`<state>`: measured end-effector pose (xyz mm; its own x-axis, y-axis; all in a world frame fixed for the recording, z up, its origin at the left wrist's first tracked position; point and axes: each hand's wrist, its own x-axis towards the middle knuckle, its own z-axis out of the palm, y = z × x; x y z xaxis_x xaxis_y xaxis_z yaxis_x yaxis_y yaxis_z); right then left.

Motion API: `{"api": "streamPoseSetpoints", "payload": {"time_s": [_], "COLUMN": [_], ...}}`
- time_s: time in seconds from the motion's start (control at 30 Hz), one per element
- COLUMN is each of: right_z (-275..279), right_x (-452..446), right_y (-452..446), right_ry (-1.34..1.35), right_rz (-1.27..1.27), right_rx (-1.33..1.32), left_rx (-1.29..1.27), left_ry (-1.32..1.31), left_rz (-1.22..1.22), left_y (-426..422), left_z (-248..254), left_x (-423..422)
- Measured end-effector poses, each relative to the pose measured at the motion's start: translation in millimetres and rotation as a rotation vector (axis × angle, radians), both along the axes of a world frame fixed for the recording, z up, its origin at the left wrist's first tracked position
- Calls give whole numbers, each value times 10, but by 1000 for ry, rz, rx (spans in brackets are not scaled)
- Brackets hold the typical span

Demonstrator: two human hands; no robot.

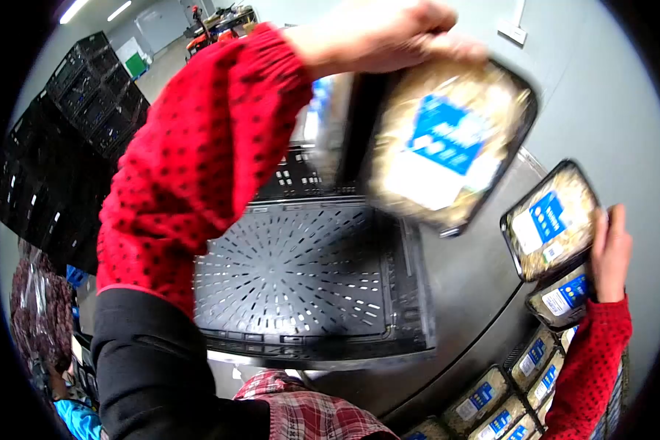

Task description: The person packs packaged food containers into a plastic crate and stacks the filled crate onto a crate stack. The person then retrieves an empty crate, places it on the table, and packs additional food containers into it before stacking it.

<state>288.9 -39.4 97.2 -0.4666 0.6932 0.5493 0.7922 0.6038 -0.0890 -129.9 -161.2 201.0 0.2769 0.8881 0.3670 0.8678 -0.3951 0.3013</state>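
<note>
My left hand (418, 33), raised at the top, is closed on the upper edge of a film-wrapped food tray (447, 147). That tray is black, blurred by motion, filled with pale food and marked with a blue and white label. Beside it, partly hidden, another wrapped pack (328, 128) hangs over the crate. On the right, my right hand (612, 253) grips the edge of a similar food tray (554, 220), tilted. Another food tray (562, 299) shows just under it; whether that hand also touches it, I cannot tell. A black plastic crate (293, 253) with a slotted base lies below.
Several more wrapped trays (495, 403) sit in rows at the lower right. The crate rests by a grey metal surface (455, 293). Black crates (88, 95) are stacked at the left. A person's blue sleeve (79, 419) shows at the lower left. A pale wall (601, 95) rises on the right.
</note>
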Motion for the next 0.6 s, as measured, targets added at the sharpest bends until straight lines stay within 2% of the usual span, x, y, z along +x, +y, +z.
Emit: {"api": "streamPoseSetpoints", "payload": {"time_s": [0.03,0.07,0.13,0.17,0.27,0.3,0.33,0.37,0.4,0.43,0.5,0.53,0.57,0.6], "right_z": [289,502,728,705,382,135,-242,-634,-902,-1283,-2186,-2629,-2783,-2878], "right_x": [-278,-508,-1036,-1317,-2307,-2582,-2824,-3018,-3200,-3308,-3419,-3384,-3371,-3347], "right_y": [-228,-362,-610,-673,-1080,-1158,-1194,-1243,-1351,-1364,-1307,-1258,-1307,-1331], "right_ry": [130,152,170,222,238,191,218,209,229,193,271,206,151,167], "right_rz": [56,87,89,198,216,226,251,254,220,175,-5,-64,-159,-174], "right_rx": [-7,-38,-117,-136,-397,-451,-505,-556,-670,-702,-855,-784,-822,-831], "left_rx": [124,204,18,-109,-551,-700,-806,-616,-115,111,-304,-145,8,-32], "left_ry": [213,364,576,672,742,792,889,750,388,200,515,424,340,232], "left_rz": [64,-13,-115,-138,-309,-336,-389,-620,-873,-649,-423,-357,-295,-225], "left_y": [-294,-527,-961,-1120,-1493,-1638,-1724,-1852,-1705,-1883,-1918,-1999,-2074,-2194], "left_z": [-36,-178,-519,-829,-1862,-2052,-2482,-2823,-3758,-3388,-3098,-3009,-2904,-2719], "left_x": [-173,-401,-741,-982,-1510,-1535,-1604,-1711,-2024,-1856,-1667,-1724,-1831,-1982]}}
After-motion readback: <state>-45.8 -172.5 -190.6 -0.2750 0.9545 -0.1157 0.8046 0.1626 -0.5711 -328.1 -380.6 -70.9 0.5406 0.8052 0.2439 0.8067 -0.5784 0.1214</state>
